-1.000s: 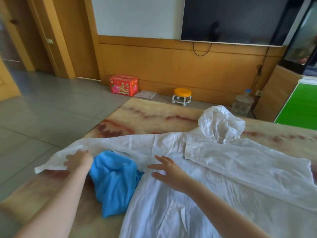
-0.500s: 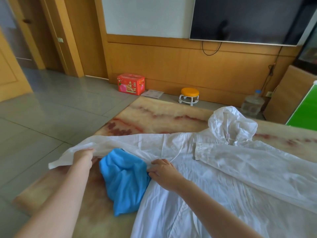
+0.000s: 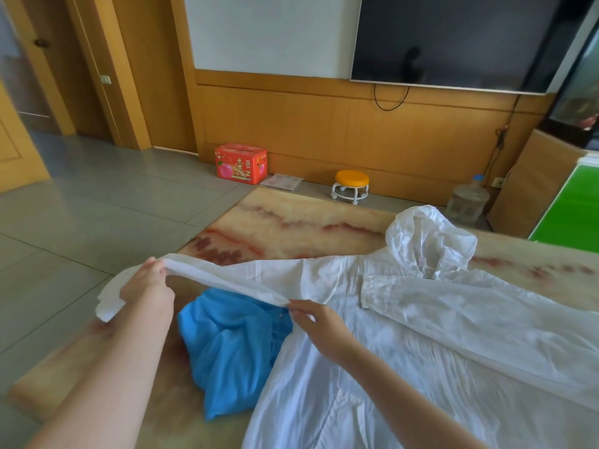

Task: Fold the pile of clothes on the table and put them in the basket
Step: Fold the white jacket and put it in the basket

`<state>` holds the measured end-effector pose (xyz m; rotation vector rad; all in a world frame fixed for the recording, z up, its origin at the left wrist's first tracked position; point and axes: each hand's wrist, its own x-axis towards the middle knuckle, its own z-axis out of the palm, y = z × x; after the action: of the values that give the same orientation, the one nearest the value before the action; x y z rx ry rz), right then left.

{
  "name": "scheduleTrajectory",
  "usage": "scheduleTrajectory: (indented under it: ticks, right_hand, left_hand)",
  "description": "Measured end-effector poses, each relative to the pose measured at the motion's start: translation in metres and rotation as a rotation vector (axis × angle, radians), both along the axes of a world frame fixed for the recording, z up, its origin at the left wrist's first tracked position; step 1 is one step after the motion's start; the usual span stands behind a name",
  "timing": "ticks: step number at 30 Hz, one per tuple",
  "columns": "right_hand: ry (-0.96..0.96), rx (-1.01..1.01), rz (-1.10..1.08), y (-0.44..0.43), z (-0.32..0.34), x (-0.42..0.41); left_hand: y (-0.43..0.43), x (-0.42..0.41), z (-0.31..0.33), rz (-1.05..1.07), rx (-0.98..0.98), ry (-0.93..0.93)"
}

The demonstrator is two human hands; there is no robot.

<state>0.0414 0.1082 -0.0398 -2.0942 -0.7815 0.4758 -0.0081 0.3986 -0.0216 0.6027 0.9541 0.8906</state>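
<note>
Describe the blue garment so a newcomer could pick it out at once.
Start at the marbled table in the foreground, where a white hooded jacket lies spread. At the jacket's left edge, between the two forearms, sits the blue garment. It is the only coloured cloth there, crumpled in a heap, not laid flat.

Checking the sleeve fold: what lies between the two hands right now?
In the head view, the white jacket's sleeve stretches taut between the left hand and right hand; a crumpled blue garment lies on the table below it.
</note>
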Motion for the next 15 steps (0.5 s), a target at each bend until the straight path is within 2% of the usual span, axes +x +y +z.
scheduleTrajectory:
  ticks: [3, 7, 10, 15]
  right_hand:
    - [0.044, 0.009, 0.001, -0.01, -0.004, -0.001]
    - [0.02, 0.068, -0.067, -0.034, 0.004, 0.001]
    - [0.051, 0.232, -0.183, -0.062, 0.021, 0.011]
    - [0.182, 0.45, -0.494, -0.114, 0.028, 0.033]
  left_hand:
    - [-0.015, 0.012, 0.021, 0.061, 0.079, -0.067]
    - [-0.048, 0.039, 0.047, -0.105, 0.325, -0.047]
    - [-0.098, 0.059, 0.056, -0.3, 0.558, 0.008]
    - [-0.21, 0.075, 0.04, -0.808, 0.985, 0.043]
